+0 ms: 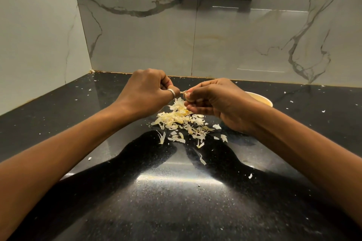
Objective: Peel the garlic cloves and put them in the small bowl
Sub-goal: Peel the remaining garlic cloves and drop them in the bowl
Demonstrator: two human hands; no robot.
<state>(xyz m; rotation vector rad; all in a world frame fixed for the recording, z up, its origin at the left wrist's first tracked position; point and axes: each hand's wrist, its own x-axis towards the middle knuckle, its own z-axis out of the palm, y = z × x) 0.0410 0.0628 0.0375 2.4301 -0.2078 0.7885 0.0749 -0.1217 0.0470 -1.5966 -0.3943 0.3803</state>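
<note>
On the black worktop, your clove sits pinched in your right hand fingers, left hand fingers pulling a strip of skin. Peels lie below; the bowl behind. Peeling underway; next, drop it in.

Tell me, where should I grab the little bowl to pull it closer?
Grip the small bowl by its far right rim, coming from the right. Only that curved edge shows on the black countertop; the right hand, pinching a garlic clove with the left hand, covers the near side. The rim looks thin enough to pinch.
</note>
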